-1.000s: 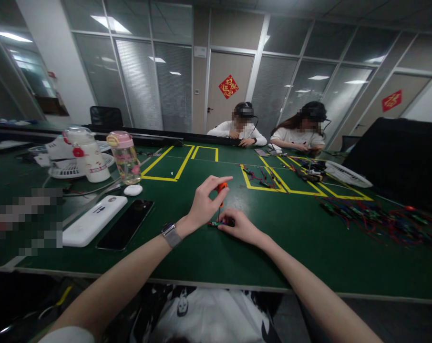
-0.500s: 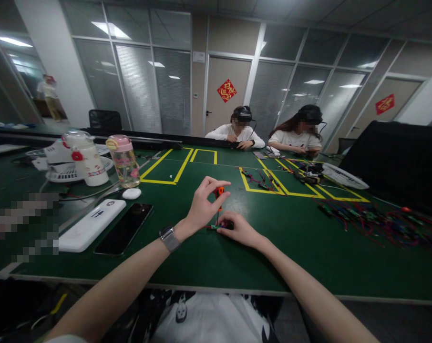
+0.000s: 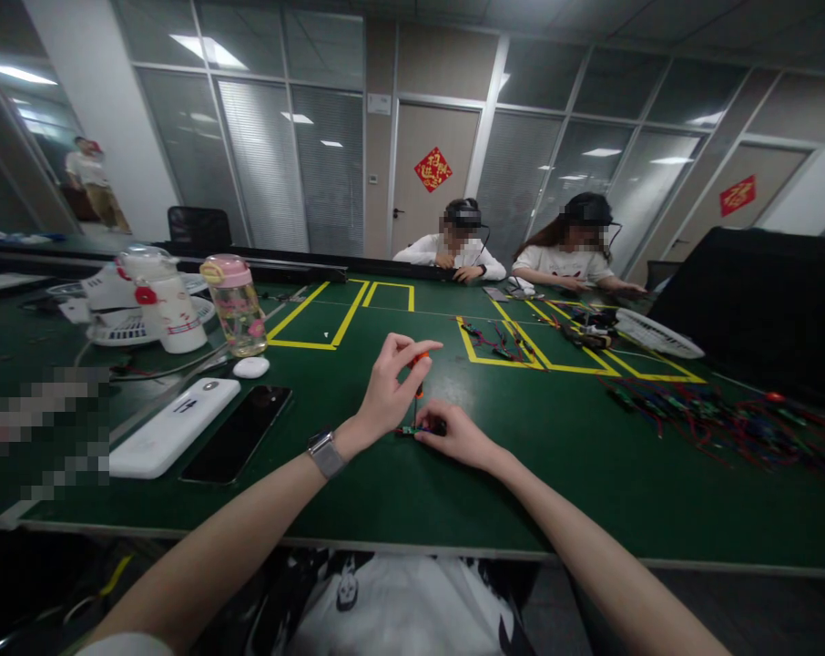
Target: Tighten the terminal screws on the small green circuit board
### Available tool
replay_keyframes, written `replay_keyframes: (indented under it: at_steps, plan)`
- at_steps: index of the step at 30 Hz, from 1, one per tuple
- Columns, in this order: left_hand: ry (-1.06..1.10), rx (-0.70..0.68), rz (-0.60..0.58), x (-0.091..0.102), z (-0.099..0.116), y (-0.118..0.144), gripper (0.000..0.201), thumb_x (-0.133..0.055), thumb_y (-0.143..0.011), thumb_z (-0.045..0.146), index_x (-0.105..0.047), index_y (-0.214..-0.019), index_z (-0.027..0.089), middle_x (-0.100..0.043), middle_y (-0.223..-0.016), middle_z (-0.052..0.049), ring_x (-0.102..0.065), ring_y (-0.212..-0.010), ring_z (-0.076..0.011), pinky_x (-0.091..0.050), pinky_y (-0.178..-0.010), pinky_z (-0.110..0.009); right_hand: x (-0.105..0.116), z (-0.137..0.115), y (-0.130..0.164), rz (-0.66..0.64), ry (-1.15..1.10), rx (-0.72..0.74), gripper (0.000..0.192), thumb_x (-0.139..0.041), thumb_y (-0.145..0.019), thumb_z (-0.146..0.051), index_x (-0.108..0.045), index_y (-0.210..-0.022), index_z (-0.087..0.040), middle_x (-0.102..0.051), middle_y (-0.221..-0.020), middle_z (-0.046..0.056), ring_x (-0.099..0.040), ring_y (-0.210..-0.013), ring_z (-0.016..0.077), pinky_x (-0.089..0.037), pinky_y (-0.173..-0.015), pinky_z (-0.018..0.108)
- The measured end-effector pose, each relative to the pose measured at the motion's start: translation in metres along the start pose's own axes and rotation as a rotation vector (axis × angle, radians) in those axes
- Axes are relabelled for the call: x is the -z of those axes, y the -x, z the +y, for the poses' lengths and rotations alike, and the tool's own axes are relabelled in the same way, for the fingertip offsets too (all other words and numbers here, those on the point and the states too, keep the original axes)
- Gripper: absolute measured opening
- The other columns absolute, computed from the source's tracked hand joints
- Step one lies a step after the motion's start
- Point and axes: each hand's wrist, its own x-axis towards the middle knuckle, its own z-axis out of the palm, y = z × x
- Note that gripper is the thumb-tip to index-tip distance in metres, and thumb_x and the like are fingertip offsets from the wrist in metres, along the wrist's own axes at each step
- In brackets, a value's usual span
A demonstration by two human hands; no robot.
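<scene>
Orange-handled screwdriver upright on a tiny connector

Orange plastic shows between the fingertips of the left hand [image 3: 385, 396], which pinches the top of a small screwdriver [image 3: 418, 364] between thumb and first fingers, the other fingers fanned loosely. The tool stands nearly upright, its thin shaft running down to a small dark connector [image 3: 419, 428] on the green table [image 3: 385, 492], just past the near edge at the centre. The right hand [image 3: 457, 435] lies flat at 3 o'clock of that part, fingertips pressed onto it and closed around its right end.

Both things look light. The driver is stiff and slim, likely to roll or tip if the pinch slackens, so the knurled top seems the sensible hold. The connector appears small, hard and prone to skating on the smooth mat; pinning it from the side, clear of the tip, looks safest.

A black phone [image 3: 237, 433] and a white case [image 3: 173, 426] lie toward 9 o'clock, a heap of coloured wires [image 3: 713, 419] toward 3 o'clock.
</scene>
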Motion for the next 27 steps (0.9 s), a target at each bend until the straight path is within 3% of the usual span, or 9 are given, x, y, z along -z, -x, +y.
replay_keyframes:
  at_steps: [3, 5, 10, 16, 19, 23, 27]
  plan:
    - [0.125, 0.014, -0.087, -0.0024, -0.0003, 0.0011, 0.034, -0.037, -0.098, 0.022, -0.056, -0.127, 0.024, -0.056, -0.106, -0.006, -0.058, -0.092, -0.0145, -0.047, -0.085, -0.03, 0.0003, -0.0003, -0.0002, -0.001, 0.003, -0.003, 0.012, -0.067, -0.074, -0.012, -0.063, -0.085, -0.016, -0.056, -0.075, -0.002, -0.052, -0.069, 0.0125, -0.041, -0.064, 0.024]
    - [0.175, 0.019, -0.103, -0.0037, -0.0007, 0.0015, 0.034, -0.04, -0.097, 0.022, -0.053, -0.129, 0.024, -0.058, -0.107, -0.006, -0.059, -0.09, -0.014, -0.048, -0.083, -0.029, 0.0004, -0.0004, -0.0003, -0.002, 0.004, -0.005, 0.013, -0.067, -0.074, -0.012, -0.063, -0.085, -0.017, -0.056, -0.075, -0.002, -0.052, -0.069, 0.0125, -0.041, -0.064, 0.024]
    - [0.029, -0.005, -0.004, -0.0026, -0.0018, 0.0011, 0.023, -0.059, -0.089, 0.025, -0.064, -0.112, 0.023, -0.053, -0.093, -0.002, -0.054, -0.085, -0.0139, -0.047, -0.077, -0.026, 0.0003, -0.0021, -0.0003, -0.001, 0.006, -0.009, 0.012, -0.067, -0.074, -0.011, -0.064, -0.085, -0.016, -0.056, -0.076, -0.001, -0.052, -0.069, 0.0128, -0.042, -0.064, 0.024]
    - [0.12, 0.032, -0.066, -0.0014, -0.0047, 0.0003, 0.034, -0.036, -0.099, 0.024, -0.057, -0.126, 0.025, -0.057, -0.112, -0.007, -0.057, -0.101, -0.0165, -0.046, -0.091, -0.032, 0.0013, -0.0004, -0.0006, -0.015, 0.023, 0.007, 0.011, -0.067, -0.076, -0.013, -0.064, -0.086, -0.017, -0.056, -0.076, -0.001, -0.052, -0.069, 0.0134, -0.042, -0.065, 0.025]
    - [0.17, 0.051, -0.067, -0.0015, -0.0048, 0.0001, 0.031, -0.043, -0.097, 0.025, -0.057, -0.125, 0.024, -0.061, -0.108, -0.006, -0.06, -0.095, -0.016, -0.048, -0.085, -0.03, 0.0012, 0.0018, -0.0008, -0.022, 0.017, 0.013, 0.011, -0.067, -0.076, -0.013, -0.065, -0.086, -0.017, -0.057, -0.077, -0.001, -0.052, -0.07, 0.0133, -0.042, -0.065, 0.024]
    - [0.056, 0.008, -0.001, -0.0004, -0.0024, 0.0, 0.02, -0.056, -0.091, 0.027, -0.066, -0.108, 0.022, -0.058, -0.096, -0.004, -0.057, -0.088, -0.0149, -0.048, -0.079, -0.028, 0.0009, 0.0017, -0.0009, -0.023, 0.025, 0.01, 0.01, -0.067, -0.076, -0.012, -0.065, -0.085, -0.017, -0.056, -0.075, -0.001, -0.051, -0.068, 0.0128, -0.041, -0.064, 0.024]
    - [0.092, -0.004, -0.054, -0.0007, -0.0022, 0.0007, 0.031, -0.04, -0.098, 0.024, -0.061, -0.12, 0.024, -0.059, -0.108, -0.006, -0.057, -0.099, -0.0159, -0.047, -0.088, -0.031, 0.0016, -0.0005, -0.0011, -0.024, 0.02, 0.007, 0.011, -0.067, -0.075, -0.012, -0.064, -0.085, -0.017, -0.056, -0.075, -0.002, -0.052, -0.068, 0.0129, -0.041, -0.064, 0.024]
